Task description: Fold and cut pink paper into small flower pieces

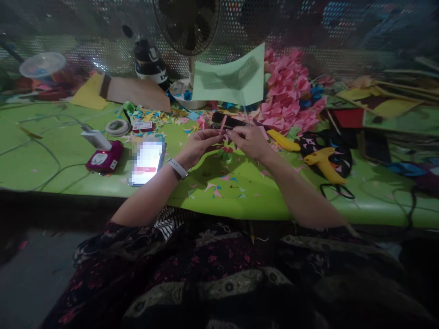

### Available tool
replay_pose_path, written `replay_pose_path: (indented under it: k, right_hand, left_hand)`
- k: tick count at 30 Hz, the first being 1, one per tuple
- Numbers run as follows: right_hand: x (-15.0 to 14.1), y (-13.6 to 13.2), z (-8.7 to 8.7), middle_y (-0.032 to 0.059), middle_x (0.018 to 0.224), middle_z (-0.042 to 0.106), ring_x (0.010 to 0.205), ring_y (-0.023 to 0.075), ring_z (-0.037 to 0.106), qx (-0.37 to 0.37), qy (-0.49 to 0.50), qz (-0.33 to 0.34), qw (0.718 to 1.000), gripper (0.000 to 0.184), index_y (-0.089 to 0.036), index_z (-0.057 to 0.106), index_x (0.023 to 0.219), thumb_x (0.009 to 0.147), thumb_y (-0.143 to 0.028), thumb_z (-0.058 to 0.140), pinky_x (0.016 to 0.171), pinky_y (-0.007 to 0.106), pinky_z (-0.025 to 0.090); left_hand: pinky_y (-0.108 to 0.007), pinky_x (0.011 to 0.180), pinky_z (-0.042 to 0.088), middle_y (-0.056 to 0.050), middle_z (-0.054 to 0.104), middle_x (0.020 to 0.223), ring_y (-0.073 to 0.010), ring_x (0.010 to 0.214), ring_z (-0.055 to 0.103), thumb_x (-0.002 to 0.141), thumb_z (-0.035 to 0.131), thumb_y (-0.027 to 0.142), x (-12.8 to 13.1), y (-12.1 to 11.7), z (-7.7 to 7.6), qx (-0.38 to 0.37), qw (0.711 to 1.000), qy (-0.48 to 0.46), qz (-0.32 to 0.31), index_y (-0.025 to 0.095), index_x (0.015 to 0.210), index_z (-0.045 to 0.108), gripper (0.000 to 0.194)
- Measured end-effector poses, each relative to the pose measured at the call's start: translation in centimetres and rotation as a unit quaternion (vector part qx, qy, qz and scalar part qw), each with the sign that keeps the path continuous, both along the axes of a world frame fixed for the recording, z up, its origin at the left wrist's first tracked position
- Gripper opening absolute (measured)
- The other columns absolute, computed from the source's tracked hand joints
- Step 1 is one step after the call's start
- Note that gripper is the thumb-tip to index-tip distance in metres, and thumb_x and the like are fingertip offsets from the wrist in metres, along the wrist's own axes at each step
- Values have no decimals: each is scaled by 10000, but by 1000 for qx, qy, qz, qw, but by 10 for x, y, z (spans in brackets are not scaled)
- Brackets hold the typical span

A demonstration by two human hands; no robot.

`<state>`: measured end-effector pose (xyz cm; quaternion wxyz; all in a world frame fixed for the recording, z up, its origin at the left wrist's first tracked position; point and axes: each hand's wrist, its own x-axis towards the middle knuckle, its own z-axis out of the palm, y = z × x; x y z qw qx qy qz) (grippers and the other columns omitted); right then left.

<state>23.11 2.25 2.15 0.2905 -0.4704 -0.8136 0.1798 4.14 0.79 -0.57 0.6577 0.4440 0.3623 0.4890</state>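
Observation:
My left hand (200,147) and my right hand (253,142) meet over the middle of the table, both closed with fingertips pinched. Between them is a small pink paper piece (223,122), which sticks up above the left fingertips. Both hands seem to grip it, though the fingers partly cover it. Just beneath lies a small green paper piece (226,155) with a bit of red. Behind the hands is a long black object (233,120), its kind unclear. Loose paper scraps (216,189) are scattered in front on the green table (247,201).
A lit phone (148,162), a purple power block (104,157) with a white charger and a tape roll (118,127) are on the left. Pink folded papers (290,91) pile up behind. To the right sits a yellow glue gun (327,163). A fan (188,23) stands at the back.

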Motion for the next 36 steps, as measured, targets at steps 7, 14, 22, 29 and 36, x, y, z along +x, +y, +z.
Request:
replay_pose_path:
  k: [7, 14, 22, 29, 36]
  right_hand:
    - [0, 1, 0, 32, 661, 600, 676, 171, 512, -14, 0, 1, 1000, 391, -191, 609, 730, 925, -512, 499, 634, 303, 336]
    - [1, 2, 1, 35, 693, 605, 682, 170, 510, -8, 10, 9, 1000, 365, -195, 584, 722, 919, -497, 528, 655, 306, 347]
    - [0, 2, 1, 22, 663, 571, 671, 162, 486, -16, 13, 26, 999, 406, -199, 569, 707, 929, -532, 502, 649, 304, 346]
    - [0, 1, 4, 25, 667, 583, 669, 164, 487, -5, 21, 44, 999, 452, -206, 565, 699, 903, -606, 510, 646, 307, 357]
    - [2, 2, 2, 32, 695, 600, 682, 166, 507, -11, 38, 69, 997, 511, -200, 576, 723, 885, -678, 495, 658, 310, 363]
  left_hand:
    - [-339, 890, 579, -53, 753, 955, -137, 873, 710, 767, 803, 232, 2, 0, -1, 25, 999, 38, 22, 147, 845, 748, 128]
    - [-313, 846, 594, -40, 759, 918, -119, 821, 701, 731, 838, 259, 2, -1, -1, 49, 998, 35, 23, 152, 836, 749, 174]
    - [-301, 827, 596, -34, 758, 865, -122, 789, 703, 693, 870, 343, 2, -2, 1, 51, 996, 62, 41, 151, 849, 751, 275]
    - [-322, 836, 593, -33, 746, 866, -121, 784, 704, 730, 847, 346, 3, -3, 2, 57, 995, 62, 45, 157, 839, 749, 239]
    - [-322, 826, 592, -46, 745, 866, -126, 803, 701, 765, 821, 319, 3, -3, 2, 59, 994, 67, 55, 154, 856, 755, 200]
